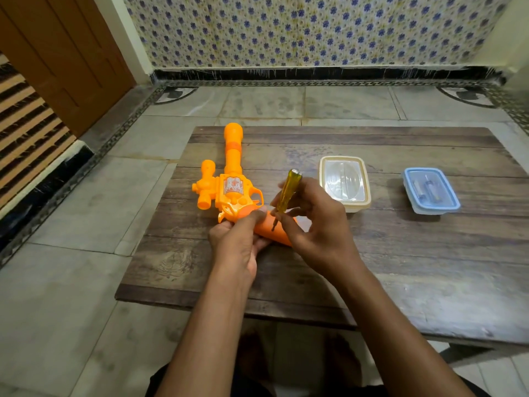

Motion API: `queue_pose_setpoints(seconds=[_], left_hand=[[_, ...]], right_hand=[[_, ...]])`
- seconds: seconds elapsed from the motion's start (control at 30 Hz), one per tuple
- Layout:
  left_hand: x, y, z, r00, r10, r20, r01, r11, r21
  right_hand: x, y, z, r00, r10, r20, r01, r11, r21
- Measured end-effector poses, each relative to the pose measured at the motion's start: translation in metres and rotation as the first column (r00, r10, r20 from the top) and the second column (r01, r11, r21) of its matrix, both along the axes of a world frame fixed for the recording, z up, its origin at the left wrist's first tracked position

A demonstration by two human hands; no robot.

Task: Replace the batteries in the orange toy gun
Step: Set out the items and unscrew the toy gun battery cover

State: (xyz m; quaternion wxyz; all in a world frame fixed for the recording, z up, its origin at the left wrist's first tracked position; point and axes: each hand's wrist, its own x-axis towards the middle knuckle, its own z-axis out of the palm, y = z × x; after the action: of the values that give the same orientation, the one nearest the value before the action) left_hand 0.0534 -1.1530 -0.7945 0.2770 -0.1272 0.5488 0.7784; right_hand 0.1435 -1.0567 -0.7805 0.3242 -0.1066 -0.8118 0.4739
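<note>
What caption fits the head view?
Left hand steadies toy gun grip while right hand holds screwdriver against it.

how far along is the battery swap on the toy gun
Early. Done: the gun lies on the table. In hand: the left hand steadies its grip while the right hand holds a screwdriver tip-down on it. Left: opening it and swapping batteries; none are in plain view.
</note>
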Motion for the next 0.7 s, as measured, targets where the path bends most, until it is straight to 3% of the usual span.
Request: queue_pose_setpoints(seconds=[0.43,0.6,0.7], left_hand=[[0.001,0.001,-0.004,1.0,0.029,-0.003,-0.029,0.999,0.013],[-0.002,0.0,-0.007,1.0,0.008,0.021,-0.009,0.999,0.039],[-0.003,0.0,-0.005,0.999,0.019,0.04,-0.02,0.999,0.031]], right_hand=[[-0.001,-0.008,0.013,0.997,0.063,-0.049,-0.043,0.938,0.343],[-0.004,-0.01,0.012,0.977,-0.064,-0.205,0.134,0.927,0.35],[-0.005,-0.01,0.015,0.968,-0.085,-0.236,0.156,0.941,0.301]])
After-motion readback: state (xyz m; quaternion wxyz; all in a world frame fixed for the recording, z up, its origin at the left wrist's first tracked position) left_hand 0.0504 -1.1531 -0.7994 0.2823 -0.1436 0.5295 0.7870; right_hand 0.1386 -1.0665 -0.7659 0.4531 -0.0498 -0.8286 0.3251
